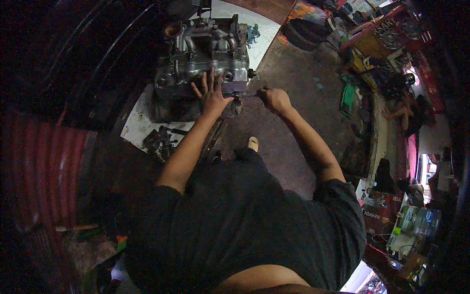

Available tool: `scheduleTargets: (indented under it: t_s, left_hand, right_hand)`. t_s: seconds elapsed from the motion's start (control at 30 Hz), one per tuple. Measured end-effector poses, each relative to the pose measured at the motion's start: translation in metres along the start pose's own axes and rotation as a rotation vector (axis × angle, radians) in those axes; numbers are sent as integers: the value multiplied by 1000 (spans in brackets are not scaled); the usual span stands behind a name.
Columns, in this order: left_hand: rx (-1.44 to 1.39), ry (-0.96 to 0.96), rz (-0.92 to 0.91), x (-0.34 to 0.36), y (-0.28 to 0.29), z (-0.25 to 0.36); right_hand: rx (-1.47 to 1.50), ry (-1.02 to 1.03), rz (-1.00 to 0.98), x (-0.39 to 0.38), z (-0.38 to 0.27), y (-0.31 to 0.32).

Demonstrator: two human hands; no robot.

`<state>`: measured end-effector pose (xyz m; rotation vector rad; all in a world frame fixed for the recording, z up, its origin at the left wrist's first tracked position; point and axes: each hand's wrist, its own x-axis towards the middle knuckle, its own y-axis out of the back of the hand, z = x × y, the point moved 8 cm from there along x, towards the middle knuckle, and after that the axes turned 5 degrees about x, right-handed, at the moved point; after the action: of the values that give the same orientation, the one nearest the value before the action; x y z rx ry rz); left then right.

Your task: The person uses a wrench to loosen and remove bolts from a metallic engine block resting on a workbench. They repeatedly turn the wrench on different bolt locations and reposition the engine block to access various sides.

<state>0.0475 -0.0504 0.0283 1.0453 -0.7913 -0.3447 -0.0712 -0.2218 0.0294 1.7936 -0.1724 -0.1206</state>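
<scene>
In the head view, a grey metal engine part [211, 58] sat on a white board [137, 125], and it served as the point from which everything else lay. The left hand [214, 100] rested against its near side, fingers spread wide and gripping nothing. The right hand [276, 100] was just off its near right corner, fingers curled closed round the end of a slim tool [250, 95] that reached toward that corner; whether the tip touched the metal could not be told. Small dark metal parts [160, 142] lay on the board, near and left of the engine part. A small greenish part [253, 34] lay just right of its far end, while a green object [348, 98] lay well to its right.
</scene>
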Motion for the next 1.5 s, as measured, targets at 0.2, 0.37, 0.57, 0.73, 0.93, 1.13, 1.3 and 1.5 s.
scheduleTargets:
  t_s: [0.2, 0.37, 0.57, 0.73, 0.93, 1.13, 1.3, 1.5]
  left_hand:
    - [16, -23, 2, -1, 2, 1]
    - [16, -14, -16, -1, 6, 4]
    - [11, -19, 26, -3, 4, -2]
    - [14, -18, 36, 0, 9, 7]
    - [43, 10, 16, -1, 7, 3]
    - [10, -2, 46, 1, 10, 8]
    - [48, 29, 14, -2, 5, -1]
    - [38, -17, 41, 4, 3, 12]
  right_hand:
    - [377, -119, 163, -25, 9, -16]
    - [999, -533, 338, -44, 22, -60]
    - [1278, -562, 317, -49, -24, -84]
    - [1317, -537, 392, -53, -16, -137]
    - [1416, -579, 310, -49, -30, -155]
    - [1370, -522, 326, -43, -25, -165]
    - [1379, -655, 203, -42, -31, -175]
    - [1215, -703, 279, -39, 14, -256]
